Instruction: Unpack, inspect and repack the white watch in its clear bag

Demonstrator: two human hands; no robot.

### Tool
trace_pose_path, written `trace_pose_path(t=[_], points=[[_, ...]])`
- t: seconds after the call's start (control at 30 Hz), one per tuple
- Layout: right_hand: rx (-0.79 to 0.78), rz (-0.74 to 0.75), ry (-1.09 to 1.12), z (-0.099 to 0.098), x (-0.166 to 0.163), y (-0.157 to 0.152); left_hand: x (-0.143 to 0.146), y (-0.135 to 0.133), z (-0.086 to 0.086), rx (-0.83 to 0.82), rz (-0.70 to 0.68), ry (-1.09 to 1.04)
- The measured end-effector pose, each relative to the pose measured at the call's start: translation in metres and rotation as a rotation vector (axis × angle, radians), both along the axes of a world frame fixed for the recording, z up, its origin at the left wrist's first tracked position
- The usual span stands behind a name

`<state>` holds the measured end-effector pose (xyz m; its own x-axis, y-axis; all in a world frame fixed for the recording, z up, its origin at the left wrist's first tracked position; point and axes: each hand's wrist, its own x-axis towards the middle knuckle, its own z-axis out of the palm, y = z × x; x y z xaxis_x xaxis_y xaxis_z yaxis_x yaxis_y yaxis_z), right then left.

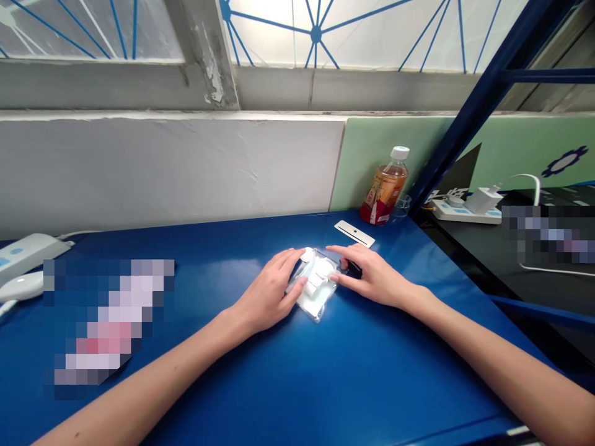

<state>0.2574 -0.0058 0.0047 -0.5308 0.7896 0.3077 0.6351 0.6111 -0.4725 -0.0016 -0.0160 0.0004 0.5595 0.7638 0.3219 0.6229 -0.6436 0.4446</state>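
Observation:
A small clear flat packet or case (317,308) with white pieces lies on the blue tabletop (297,378). Some of its white contents (320,272) look like a folded or coiled item, but glare hides the exact kind. My left hand (274,288) holds the left side of it, thumb on the near part and fingers along the far edge. At its right side is my right hand (374,275), index finger and thumb spread apart, the thumb tip at the edge. Beneath the right palm shows a small black thing (354,269), mostly hidden.
Behind the right hand lies a white card with a dark slot (354,234). A drink bottle (385,186) stands at the back right beside a blue metal post (465,118). To the left are a blurred-out object (114,322) and a white power strip (32,251).

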Motion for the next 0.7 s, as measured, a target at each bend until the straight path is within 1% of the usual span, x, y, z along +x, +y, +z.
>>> trace_pose_path(t=[0.2,0.3,0.4,0.53,0.7], points=[[-0.026,0.017,0.017,0.0037,-0.0042,-0.0048,-0.0004,0.0002,-0.0002,0.015,-0.018,0.011],[0.028,0.015,0.018,0.0023,-0.0032,-0.0048,-0.0005,0.0009,0.0007,0.004,-0.042,-0.004],[0.060,0.062,0.008,0.0013,-0.0014,-0.0046,-0.0008,0.0012,0.0023,0.007,-0.081,-0.009],[0.004,0.144,-0.055,0.0029,-0.0010,-0.0058,-0.0015,0.0017,0.0020,0.016,-0.111,0.004],[0.001,0.125,-0.065,0.0043,-0.0017,-0.0059,-0.0020,0.0025,-0.0010,0.021,-0.083,0.017]])
